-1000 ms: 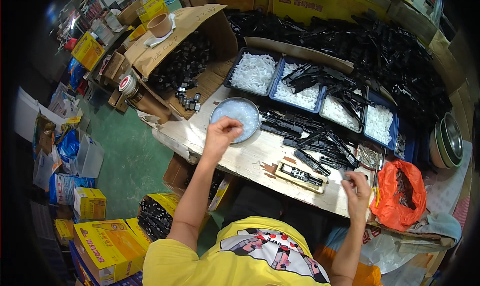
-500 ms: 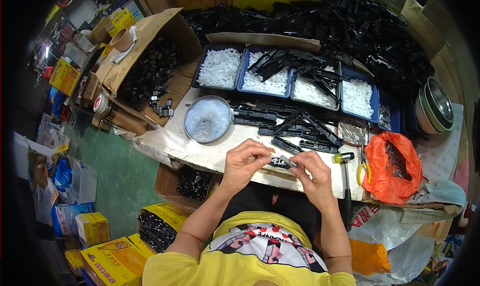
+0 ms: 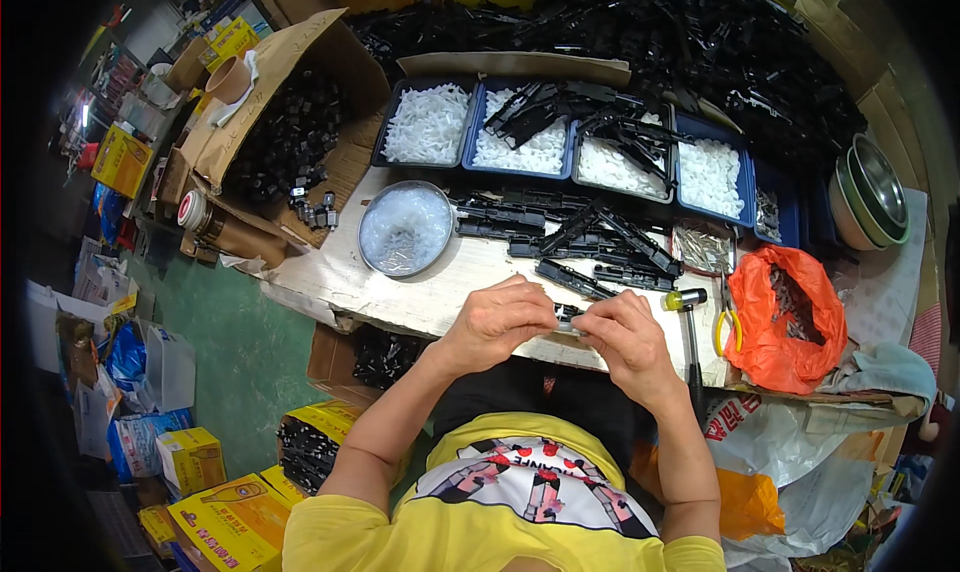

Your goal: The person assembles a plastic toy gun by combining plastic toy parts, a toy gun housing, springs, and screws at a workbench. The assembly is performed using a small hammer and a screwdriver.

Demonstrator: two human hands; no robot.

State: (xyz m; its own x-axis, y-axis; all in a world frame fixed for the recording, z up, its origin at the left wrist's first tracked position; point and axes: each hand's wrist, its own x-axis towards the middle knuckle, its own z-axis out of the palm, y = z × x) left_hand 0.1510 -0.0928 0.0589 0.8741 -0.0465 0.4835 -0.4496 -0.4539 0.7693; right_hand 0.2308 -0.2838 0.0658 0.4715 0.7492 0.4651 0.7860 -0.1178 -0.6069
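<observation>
Both hands meet at centre frame, just above the near edge of the counter [image 3: 400, 297]. The left hand [image 3: 497, 322] and right hand [image 3: 625, 340] each have their grip clenched on a small black part [image 3: 567, 315], pinched between the fingertips of both; most of it is hidden by the fingers. Loose black strips [image 3: 590, 242] lie just beyond the hands. A round bowl of clear pieces [image 3: 405, 229] sits left of centre. Blue trays of white pieces [image 3: 560, 137] line the upper centre. A yellow-headed hammer [image 3: 688, 317] lies just right of the right hand, beside an orange bag [image 3: 785, 317].
</observation>
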